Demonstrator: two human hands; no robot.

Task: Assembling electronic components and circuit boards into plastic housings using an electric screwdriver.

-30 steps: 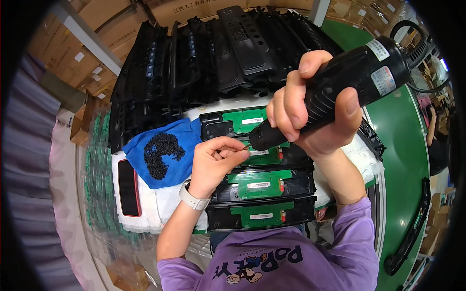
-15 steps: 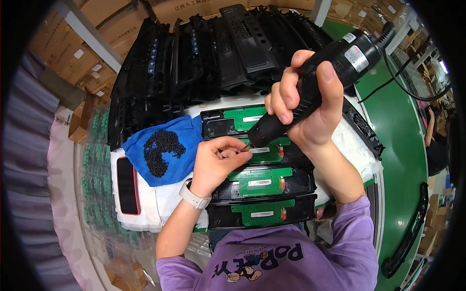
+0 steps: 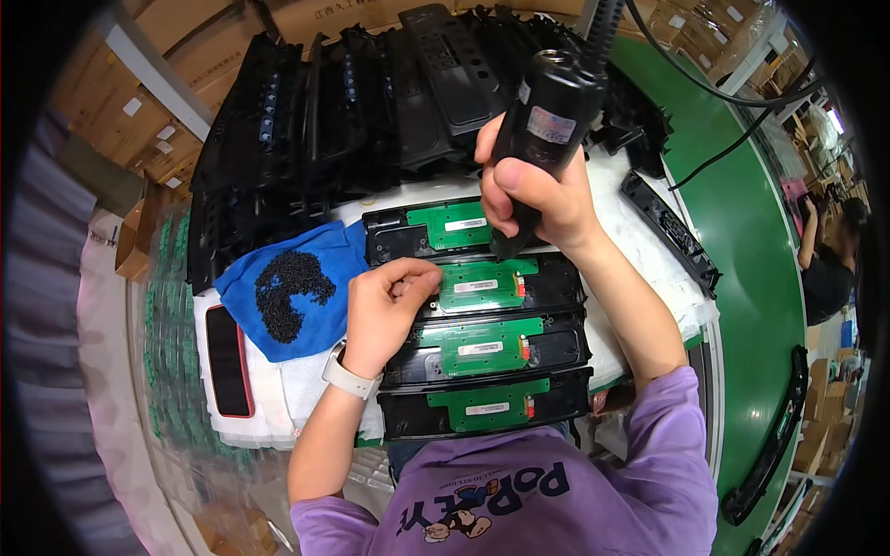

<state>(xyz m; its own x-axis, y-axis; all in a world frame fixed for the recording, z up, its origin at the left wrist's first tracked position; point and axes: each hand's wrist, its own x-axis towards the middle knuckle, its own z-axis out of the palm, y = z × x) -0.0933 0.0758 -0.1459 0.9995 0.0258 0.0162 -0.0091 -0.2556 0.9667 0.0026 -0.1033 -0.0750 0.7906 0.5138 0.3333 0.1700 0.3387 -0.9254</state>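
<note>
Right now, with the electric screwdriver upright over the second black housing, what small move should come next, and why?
Probably lower the electric screwdriver straight down. The right hand holds it upright, its tip at the upper edge of the green circuit board, while the left hand pinches at that board's left end, seemingly steadying it.

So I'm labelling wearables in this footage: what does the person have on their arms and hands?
Both hands are bare, with no gloves. The left hand has a white wristband with a light-coloured buckle or face, like a watch, at the wrist. The right hand has nothing on its wrist. Both forearms are bare up to short purple sleeves of a purple T-shirt with a cartoon print on the chest.
</note>
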